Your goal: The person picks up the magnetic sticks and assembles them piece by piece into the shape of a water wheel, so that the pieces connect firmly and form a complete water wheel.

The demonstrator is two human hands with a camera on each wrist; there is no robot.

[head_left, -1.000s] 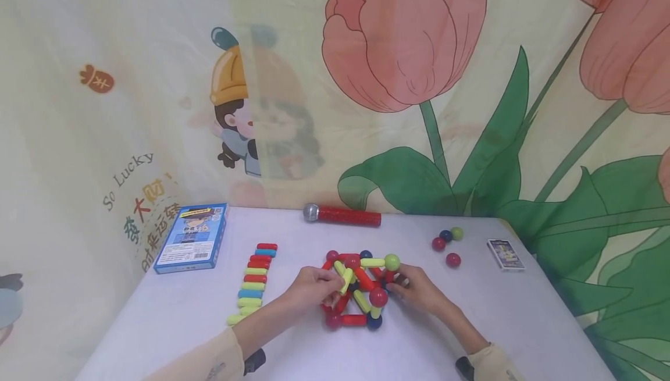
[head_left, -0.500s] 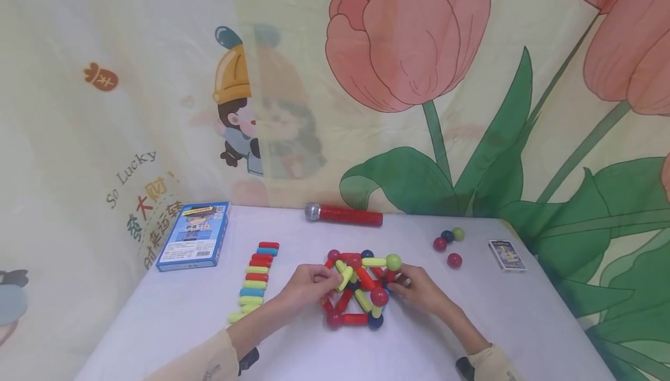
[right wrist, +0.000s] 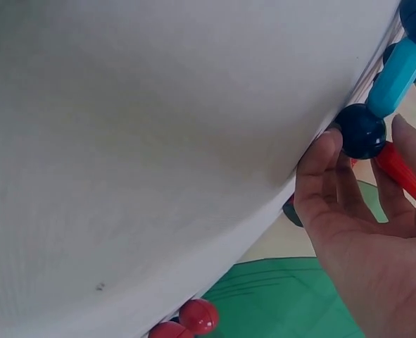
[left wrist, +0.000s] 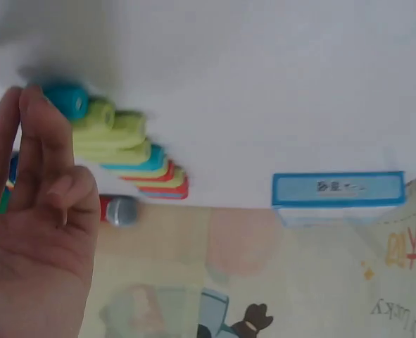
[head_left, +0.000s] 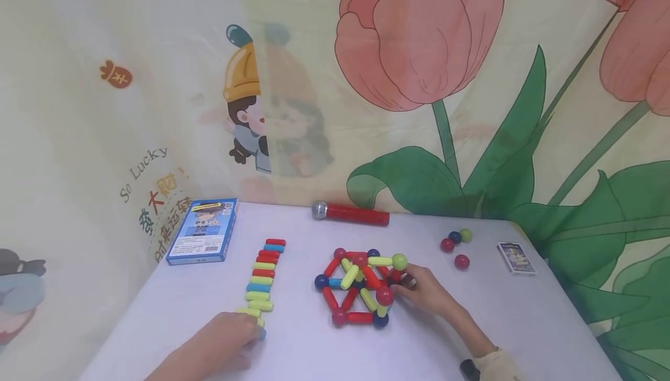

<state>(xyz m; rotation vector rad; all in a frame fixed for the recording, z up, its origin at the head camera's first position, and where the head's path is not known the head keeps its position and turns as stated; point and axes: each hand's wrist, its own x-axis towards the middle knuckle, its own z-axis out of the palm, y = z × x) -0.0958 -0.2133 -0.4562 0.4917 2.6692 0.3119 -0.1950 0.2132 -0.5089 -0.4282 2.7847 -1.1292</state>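
Note:
A ball-and-stick structure [head_left: 371,277] of red, blue and yellow-green magnetic rods and balls stands mid-table in the head view. At its right side, my right hand [head_left: 423,289] holds a dark blue ball [right wrist: 363,132] between thumb and fingers. A light blue rod [right wrist: 395,77] and a red rod [right wrist: 399,169] join that ball. A yellow-green rod [head_left: 349,277] slants from the structure's upper red ball. My left hand [head_left: 222,337] is at the near end of a row of loose rods [head_left: 258,296], its extended fingertips beside a blue rod [left wrist: 68,102].
Behind lie a red microphone [head_left: 356,214] and, at left, a blue box [head_left: 204,231]. At right are loose balls, including a red ball [head_left: 462,262], and a small card pack [head_left: 516,257]. A printed curtain [head_left: 293,107] hangs along the table's back edge.
My left hand has left the yellow-green rod on the structure and moved left and nearer to the row of rods. The right hand stays on the structure. The head view has shifted slightly.

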